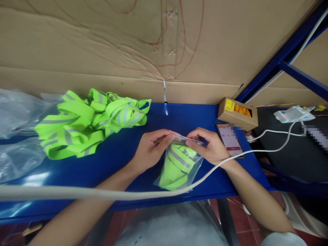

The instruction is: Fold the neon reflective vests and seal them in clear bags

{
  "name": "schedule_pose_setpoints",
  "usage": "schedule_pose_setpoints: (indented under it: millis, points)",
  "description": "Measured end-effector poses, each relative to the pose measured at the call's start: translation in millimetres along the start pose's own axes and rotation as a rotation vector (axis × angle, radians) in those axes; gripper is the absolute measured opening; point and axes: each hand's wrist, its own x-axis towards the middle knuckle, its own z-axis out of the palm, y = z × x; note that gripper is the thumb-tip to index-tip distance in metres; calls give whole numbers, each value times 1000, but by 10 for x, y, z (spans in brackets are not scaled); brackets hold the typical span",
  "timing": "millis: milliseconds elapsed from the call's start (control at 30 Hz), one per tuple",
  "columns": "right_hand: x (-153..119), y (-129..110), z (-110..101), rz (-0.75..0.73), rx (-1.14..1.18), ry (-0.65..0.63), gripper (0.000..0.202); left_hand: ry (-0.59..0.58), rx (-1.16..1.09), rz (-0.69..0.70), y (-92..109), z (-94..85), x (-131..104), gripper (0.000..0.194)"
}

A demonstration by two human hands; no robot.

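Note:
A clear plastic bag point(162, 173) stands out in front of me, with a folded neon-green reflective strap point(179, 164) inside it. My left hand point(153, 148) pinches the bag's top edge between thumb and fingers at the left. At the right end of the same edge, my right hand point(208, 147) grips the plastic with thumb and forefinger. The top edge is stretched between both hands. Beyond my left arm lies a tangled heap of neon-green straps with grey reflective stripes point(87, 119), apart from my hands.
Clear plastic bags point(20, 112) lie at the left. On the blue table point(179, 116) are a phone point(230, 140) and a cardboard box point(238, 114) with orange contents. A white cable point(143, 194) crosses in front of my forearms. Cardboard point(102, 41) backs the table.

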Motion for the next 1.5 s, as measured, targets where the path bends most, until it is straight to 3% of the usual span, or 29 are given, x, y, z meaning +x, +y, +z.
schedule_pose_setpoints:
  millis: [200,433,667,767,933,1067,1300,1400,1500]
  points:
    - [-24,-37,52,-27,-7,1,9,-60,-86,-60,-49,16,31,15]
    - [-47,-4,81,-64,-22,26,9,16,-55,-21,-60,51,-11,17]
    - [-57,9,105,-90,-31,59,6,-123,-119,-77,-117,30,18,24]
    - [-44,33,120,-112,-33,57,5,-154,-96,-19,-123,46,10,22]
    - [-35,21,131,-128,-101,15,2,-76,15,86,-116,65,7,12]
    - [-53,-8,154,-84,-146,-5,11,-22,59,61,-107,63,18,14]
    - [-66,77,193,78,-79,83,9,-87,3,-73,-109,74,25,20]
    - [-63,98,193,38,-106,67,8,-102,-65,-185,-136,82,32,25]
    - [-68,81,194,-3,-124,48,8,-82,-84,-195,-145,96,24,24]
